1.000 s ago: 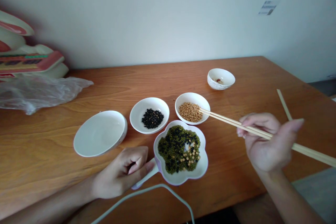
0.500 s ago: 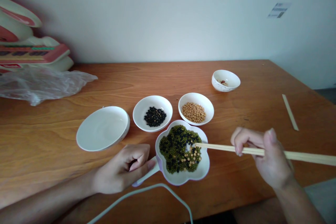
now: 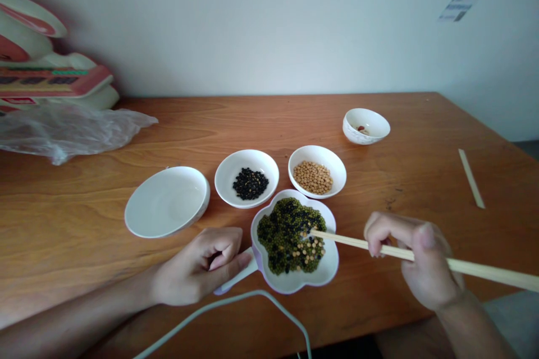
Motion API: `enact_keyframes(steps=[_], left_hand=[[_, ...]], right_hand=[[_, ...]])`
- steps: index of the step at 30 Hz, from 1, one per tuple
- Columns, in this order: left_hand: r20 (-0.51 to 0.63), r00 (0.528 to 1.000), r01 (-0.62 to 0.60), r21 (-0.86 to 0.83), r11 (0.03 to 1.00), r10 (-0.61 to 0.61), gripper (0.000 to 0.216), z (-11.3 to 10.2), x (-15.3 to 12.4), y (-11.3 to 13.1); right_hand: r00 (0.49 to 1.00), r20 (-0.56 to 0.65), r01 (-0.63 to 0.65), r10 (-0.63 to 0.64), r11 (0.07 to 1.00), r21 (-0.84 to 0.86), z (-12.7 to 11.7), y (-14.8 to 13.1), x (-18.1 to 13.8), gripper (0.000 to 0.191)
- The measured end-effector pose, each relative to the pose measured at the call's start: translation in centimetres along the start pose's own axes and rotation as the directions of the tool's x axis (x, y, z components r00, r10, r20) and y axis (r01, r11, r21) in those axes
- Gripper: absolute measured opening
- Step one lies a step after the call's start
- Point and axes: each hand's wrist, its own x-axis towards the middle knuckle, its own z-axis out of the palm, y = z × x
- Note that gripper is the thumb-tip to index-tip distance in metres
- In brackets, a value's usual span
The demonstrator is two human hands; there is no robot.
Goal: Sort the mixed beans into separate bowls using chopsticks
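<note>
My left hand (image 3: 202,269) is curled around the pale handle of a flower-shaped bowl (image 3: 328,269) that holds mixed green, black and yellow beans. My right hand (image 3: 416,261) grips a pair of wooden chopsticks (image 3: 463,265). Their tips rest among the mixed beans near the bowl's middle. Just behind this bowl stand a white bowl of black beans (image 3: 246,179) and a white bowl of yellow soybeans (image 3: 317,171). An empty white bowl (image 3: 167,201) sits tilted to the left.
A small patterned bowl (image 3: 365,125) with a few bits inside stands further back right. A paper chopstick sleeve (image 3: 471,178) lies at the right. Crumpled clear plastic (image 3: 71,132) and stacked pink-and-white items (image 3: 46,76) fill the back left. A pale cable (image 3: 236,308) loops over the table's front edge.
My right hand carried the chopsticks from over the soybean bowl down and toward me, so their tips are now in the mixed beans. My left hand kept hold of the handle.
</note>
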Motion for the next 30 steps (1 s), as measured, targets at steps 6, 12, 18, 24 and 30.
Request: enact_keyframes(steps=[6,12,18,24,30], left_hand=[[0.0,1.0,0.005,0.007,1.0,-0.005,0.042,0.0,0.0,0.2],[0.003,1.0,0.009,0.002,1.0,-0.009,0.042,0.0,0.0,0.2],[0.005,1.0,0.01,-0.004,1.0,-0.01,0.042,0.0,0.0,0.3],[-0.003,1.0,0.002,-0.011,1.0,-0.002,0.042,0.1,0.2,0.3],[0.004,1.0,0.016,-0.01,1.0,-0.016,0.041,0.1,0.1,0.2]], right_hand=[[1.0,-0.016,-0.016,0.015,0.997,-0.077,-0.1,-0.7,-0.7,0.076],[0.999,0.03,-0.008,0.012,0.993,-0.12,0.3,-1.1,-0.4,0.07],[0.999,0.033,-0.011,0.014,0.995,-0.099,0.5,-1.0,-0.2,0.07],[0.998,0.028,-0.057,0.06,0.994,-0.089,0.2,-0.1,-0.6,0.071],[0.999,0.006,-0.047,0.047,0.997,-0.063,0.5,-0.2,-0.3,0.07]])
